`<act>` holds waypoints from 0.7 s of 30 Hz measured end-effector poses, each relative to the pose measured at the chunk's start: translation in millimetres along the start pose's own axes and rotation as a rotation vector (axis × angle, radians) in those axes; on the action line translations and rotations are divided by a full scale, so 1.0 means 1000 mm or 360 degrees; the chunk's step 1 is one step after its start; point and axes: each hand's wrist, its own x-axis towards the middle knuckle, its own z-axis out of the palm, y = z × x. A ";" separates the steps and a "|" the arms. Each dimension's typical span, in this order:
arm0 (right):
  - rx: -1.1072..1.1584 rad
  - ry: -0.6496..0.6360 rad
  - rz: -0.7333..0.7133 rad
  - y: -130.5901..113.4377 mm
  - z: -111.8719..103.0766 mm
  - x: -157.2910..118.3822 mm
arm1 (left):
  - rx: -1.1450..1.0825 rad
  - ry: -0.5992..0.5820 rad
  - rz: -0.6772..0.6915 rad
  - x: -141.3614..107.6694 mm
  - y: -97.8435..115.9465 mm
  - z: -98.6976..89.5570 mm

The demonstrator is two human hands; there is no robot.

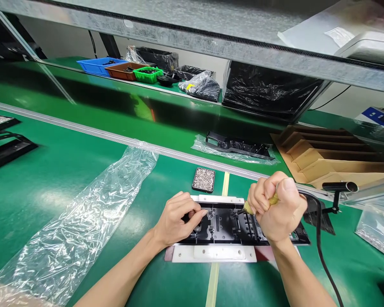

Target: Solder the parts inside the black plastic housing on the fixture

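Note:
A long black plastic panel (pixel 222 224) with ribs and posts lies in a white fixture (pixel 216 254) on the green bench. My right hand (pixel 277 207) is wrapped round a yellow-handled tool (pixel 248 208) with a black cord, its dark tip pointing down and left over the middle of the panel. My left hand (pixel 181 216) rests over the panel's left end, thumb and fingers curled near each other; whatever they hold, if anything, is too small to name. Just behind the fixture sits a small black tray (pixel 204 179) full of tiny metal pieces.
Crumpled clear plastic (pixel 83 221) covers the left. Another black part (pixel 238 145) lies on plastic behind a metal rail. Folded cardboard (pixel 333 157) and a metal tube holder (pixel 341 187) stand right. Blue, brown and green bins (pixel 148 75) are at the back beneath a shelf.

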 end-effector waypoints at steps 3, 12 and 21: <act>0.0002 0.0011 0.0020 0.000 0.000 0.001 | 0.0002 -0.0001 0.0004 0.000 -0.001 0.000; -0.0007 0.0027 0.0022 -0.001 0.000 0.001 | -0.0005 0.0000 -0.0001 0.001 -0.001 0.001; -0.0006 0.0049 0.0009 -0.001 0.000 0.002 | 0.0000 0.0007 -0.0007 0.003 -0.001 0.003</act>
